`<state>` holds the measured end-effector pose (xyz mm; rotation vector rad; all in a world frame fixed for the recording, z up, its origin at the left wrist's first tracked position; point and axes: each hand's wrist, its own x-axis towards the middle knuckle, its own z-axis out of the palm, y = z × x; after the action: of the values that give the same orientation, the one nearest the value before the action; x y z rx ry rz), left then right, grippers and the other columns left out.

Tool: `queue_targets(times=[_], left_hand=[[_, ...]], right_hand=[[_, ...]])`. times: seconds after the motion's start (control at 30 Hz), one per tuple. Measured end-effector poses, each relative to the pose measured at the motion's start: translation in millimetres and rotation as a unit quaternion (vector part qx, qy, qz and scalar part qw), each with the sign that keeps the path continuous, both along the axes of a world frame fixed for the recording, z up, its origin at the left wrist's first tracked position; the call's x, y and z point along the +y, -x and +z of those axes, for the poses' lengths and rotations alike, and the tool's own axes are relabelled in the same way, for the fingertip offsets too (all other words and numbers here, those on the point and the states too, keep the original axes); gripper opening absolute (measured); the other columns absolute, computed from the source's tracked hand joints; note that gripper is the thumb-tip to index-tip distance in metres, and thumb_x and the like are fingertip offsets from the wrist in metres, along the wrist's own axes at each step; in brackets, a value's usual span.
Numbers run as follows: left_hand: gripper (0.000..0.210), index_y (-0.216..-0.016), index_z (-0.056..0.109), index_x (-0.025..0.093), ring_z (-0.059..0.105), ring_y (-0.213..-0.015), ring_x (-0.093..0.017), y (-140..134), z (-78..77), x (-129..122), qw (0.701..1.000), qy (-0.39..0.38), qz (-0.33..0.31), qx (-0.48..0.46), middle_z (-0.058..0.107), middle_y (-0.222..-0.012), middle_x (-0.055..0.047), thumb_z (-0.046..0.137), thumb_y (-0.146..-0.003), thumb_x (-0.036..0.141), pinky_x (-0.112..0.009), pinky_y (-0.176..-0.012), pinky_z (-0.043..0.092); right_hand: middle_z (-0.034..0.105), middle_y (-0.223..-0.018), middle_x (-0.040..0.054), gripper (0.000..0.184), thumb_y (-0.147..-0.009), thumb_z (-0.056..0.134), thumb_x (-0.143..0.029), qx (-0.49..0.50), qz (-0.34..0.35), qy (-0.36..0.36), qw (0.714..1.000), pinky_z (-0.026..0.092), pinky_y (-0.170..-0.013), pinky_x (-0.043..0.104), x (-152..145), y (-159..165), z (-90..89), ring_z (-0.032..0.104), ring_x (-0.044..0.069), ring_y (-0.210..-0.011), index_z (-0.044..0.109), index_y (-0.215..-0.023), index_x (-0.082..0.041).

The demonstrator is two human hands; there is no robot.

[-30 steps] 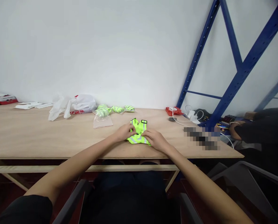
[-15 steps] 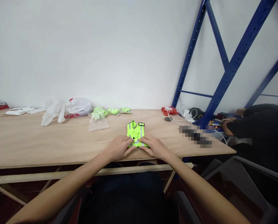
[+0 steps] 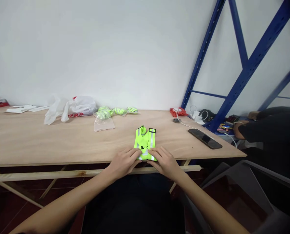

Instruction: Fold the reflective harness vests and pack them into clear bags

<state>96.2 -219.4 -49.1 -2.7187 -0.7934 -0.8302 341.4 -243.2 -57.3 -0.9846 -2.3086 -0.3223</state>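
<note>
A neon-yellow reflective vest [image 3: 145, 141] with silver stripes and black buckles lies on the table at its front edge, two strap loops pointing to the wall. My left hand [image 3: 126, 161] pinches its lower left corner between thumb and fingers. On the lower right corner, my right hand [image 3: 164, 161] has the same kind of pinch. The vest's near edge is partly hidden by my fingers.
Along the wall lie folded yellow reflective pieces [image 3: 120, 111], a clear plastic bag [image 3: 104, 125] and a white shopping bag [image 3: 83, 106]. To the right are a phone [image 3: 204, 138], white cables, a red bag [image 3: 178, 112] and a blue rack post [image 3: 203, 53]. Another person's arm [image 3: 238, 130] shows beyond.
Both hands and the vest have come slightly nearer to me, so the vest's lower end is now at the table's front edge. The hands keep hold of it.
</note>
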Motion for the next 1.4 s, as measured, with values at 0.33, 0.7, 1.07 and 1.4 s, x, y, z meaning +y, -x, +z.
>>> queue_targets(times=[0.33,0.7,1.07,1.4], left_hand=[[0.029,-0.104,0.062,0.019,0.066,-0.087,-0.023,-4.0,28.3,17.2,0.997,0.024,-0.015,0.075,0.071,-0.095,-0.009,0.038,-0.104,0.035,-0.031,-0.074,0.050],[0.039,-0.089,0.067,0.014,0.061,-0.075,-0.019,-25.1,53.6,115.2,0.965,0.260,-0.017,-0.014,0.070,-0.082,-0.006,0.038,-0.099,0.038,-0.027,-0.069,0.044],[0.025,-0.091,0.066,0.020,0.063,-0.089,-0.021,-33.6,38.8,111.3,0.994,0.112,0.001,0.013,0.068,-0.095,-0.006,0.049,-0.098,0.036,-0.030,-0.078,0.046],[0.058,-0.111,0.057,0.016,0.063,-0.096,-0.031,-12.7,33.0,31.9,0.989,0.124,0.015,0.073,0.066,-0.107,-0.014,0.057,-0.086,0.068,-0.040,-0.082,0.048]], right_hand=[[0.070,-0.104,0.0108,0.023,-0.097,0.057,-0.029,0.086,0.032,0.052,0.994,0.055,-0.083,0.041,11.4,-5.8,11.8,0.064,0.026,-0.096,0.065,-0.118,-0.022],[0.074,-0.106,0.0078,0.030,-0.096,0.054,-0.038,0.181,0.010,0.218,0.959,0.053,-0.080,0.034,90.0,-12.1,34.9,0.069,0.024,-0.093,0.069,-0.112,-0.019],[0.066,-0.104,0.0112,0.015,-0.097,0.057,-0.026,-0.018,-0.124,0.040,0.991,0.049,-0.087,0.038,89.3,-0.6,24.8,0.061,0.026,-0.098,0.068,-0.104,-0.019],[0.068,-0.119,0.0163,0.054,-0.088,0.068,-0.052,-0.044,-0.046,0.035,0.997,0.051,-0.091,0.045,22.6,-5.5,18.4,0.062,0.032,-0.109,0.061,-0.129,-0.017]])
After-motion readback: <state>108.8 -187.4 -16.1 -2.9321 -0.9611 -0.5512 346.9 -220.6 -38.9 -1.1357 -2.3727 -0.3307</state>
